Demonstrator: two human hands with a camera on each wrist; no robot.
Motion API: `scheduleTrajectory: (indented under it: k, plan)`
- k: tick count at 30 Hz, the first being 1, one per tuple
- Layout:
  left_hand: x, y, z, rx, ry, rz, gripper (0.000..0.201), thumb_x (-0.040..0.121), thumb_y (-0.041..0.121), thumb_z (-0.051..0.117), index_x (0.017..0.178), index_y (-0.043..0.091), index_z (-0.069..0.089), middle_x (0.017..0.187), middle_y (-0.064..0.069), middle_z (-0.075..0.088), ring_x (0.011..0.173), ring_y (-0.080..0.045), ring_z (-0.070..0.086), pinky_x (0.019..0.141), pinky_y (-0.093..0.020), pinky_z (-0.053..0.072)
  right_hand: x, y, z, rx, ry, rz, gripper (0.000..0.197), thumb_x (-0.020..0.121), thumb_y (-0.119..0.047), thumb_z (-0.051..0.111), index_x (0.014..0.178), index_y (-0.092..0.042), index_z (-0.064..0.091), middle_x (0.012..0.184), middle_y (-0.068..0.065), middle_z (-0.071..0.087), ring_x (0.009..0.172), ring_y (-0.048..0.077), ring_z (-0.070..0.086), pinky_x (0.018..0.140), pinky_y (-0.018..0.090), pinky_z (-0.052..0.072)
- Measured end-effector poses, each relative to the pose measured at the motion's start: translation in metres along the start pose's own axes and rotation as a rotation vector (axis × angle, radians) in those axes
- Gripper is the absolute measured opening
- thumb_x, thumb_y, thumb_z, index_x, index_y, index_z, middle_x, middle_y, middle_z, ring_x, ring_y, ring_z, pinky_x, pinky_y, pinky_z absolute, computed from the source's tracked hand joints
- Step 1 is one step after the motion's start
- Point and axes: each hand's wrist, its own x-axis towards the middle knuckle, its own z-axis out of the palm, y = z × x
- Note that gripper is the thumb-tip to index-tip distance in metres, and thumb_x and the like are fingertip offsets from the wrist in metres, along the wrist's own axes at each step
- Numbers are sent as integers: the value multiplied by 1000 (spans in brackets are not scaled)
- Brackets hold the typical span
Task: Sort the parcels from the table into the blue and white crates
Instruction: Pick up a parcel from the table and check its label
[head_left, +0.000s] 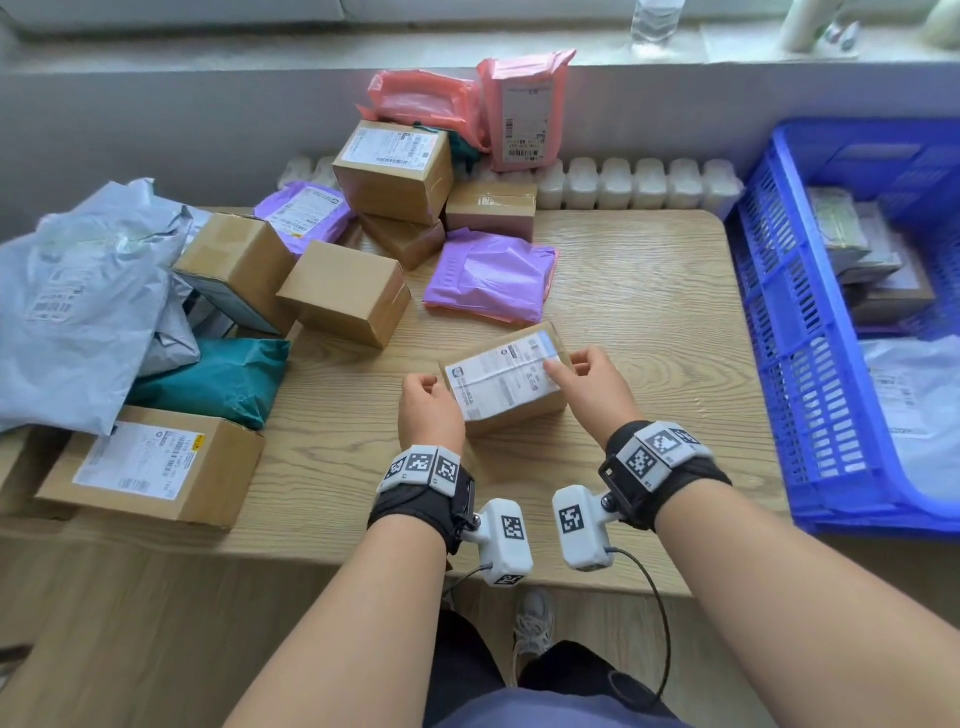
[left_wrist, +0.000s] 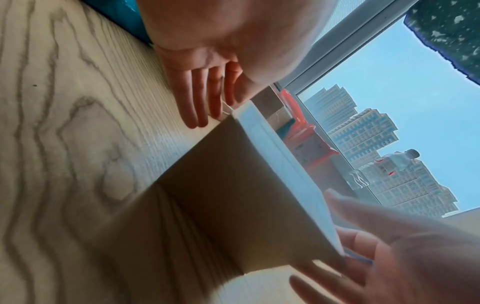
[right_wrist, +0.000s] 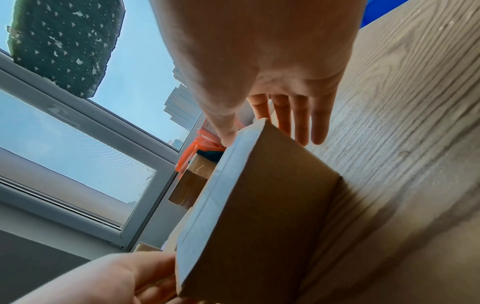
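A small cardboard box (head_left: 506, 382) rests on the near middle of the wooden table (head_left: 649, 291), its white shipping label facing up, probably so the address can be read before sorting. The left hand (head_left: 428, 410) cups its left end and the right hand (head_left: 589, 387) its right end, fingers loosely extended alongside, thumbs at the top edge, neither clearly clamping. The blue crate (head_left: 810, 364) waits at the right; unsorted parcels (head_left: 363, 223) crowd the far left.

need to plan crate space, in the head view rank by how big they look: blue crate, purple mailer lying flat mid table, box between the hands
1. blue crate, by far the largest.
2. purple mailer and box between the hands: they look alike in size, and the box is nearer the camera, so no ranking.
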Motion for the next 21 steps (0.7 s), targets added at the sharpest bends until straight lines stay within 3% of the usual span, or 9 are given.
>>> scheduleTrajectory:
  k: [3, 5, 8, 10, 16, 18, 21]
  plan:
    - [10, 8, -2, 61, -4, 111, 33, 100, 21, 44, 131, 15, 52, 136, -6, 53, 120, -25, 51, 97, -33, 40, 1, 4, 0, -34, 28, 18, 40, 90, -43, 63, 115, -13, 53, 114, 4, 61, 104, 21, 60, 85, 32, 43]
    - [15, 13, -2, 128, -106, 219, 44, 99, 17, 46, 143, 17, 45, 147, -4, 44, 131, -22, 45, 107, -33, 36, 0, 7, -1, -77, 39, 42, 53, 89, -50, 63, 123, -11, 50, 122, 5, 55, 112, 23, 55, 95, 35, 43]
    - [16, 16, 2, 224, -238, 304, 47, 97, 15, 49, 144, 19, 46, 145, -2, 45, 129, -19, 47, 109, -33, 37, -2, 9, 0, -58, 12, 91, 73, 78, -66, 60, 125, -12, 46, 123, 5, 55, 109, 25, 59, 96, 44, 49]
    - [17, 13, 5, 257, -214, 314, 43, 96, 19, 53, 139, 18, 52, 139, -2, 49, 125, -20, 50, 108, -34, 39, -2, 10, 1, -30, 9, 104, 82, 68, -72, 57, 125, -13, 46, 122, 6, 57, 104, 27, 63, 92, 48, 52]
    - [7, 1, 5, 240, -207, 187, 41, 91, 34, 58, 130, 21, 57, 126, -6, 54, 118, -25, 52, 106, -40, 40, -5, 4, -2, -16, 40, 61, 62, 88, -37, 67, 140, -13, 44, 133, 4, 57, 121, 21, 55, 101, 33, 41]
    - [1, -2, 6, 211, -247, 128, 41, 88, 37, 58, 127, 26, 59, 123, -4, 57, 112, -24, 56, 102, -41, 44, -7, 1, -1, 6, 20, 22, 59, 90, -30, 67, 142, -15, 43, 134, 1, 57, 119, 15, 55, 95, 27, 39]
    - [-10, -2, 8, 150, -321, 59, 24, 85, 35, 60, 109, 30, 63, 112, 1, 67, 101, -21, 63, 93, -40, 51, -11, 1, 1, 25, -44, -41, 49, 92, -21, 65, 138, -17, 50, 131, -3, 61, 105, 6, 55, 86, 21, 40]
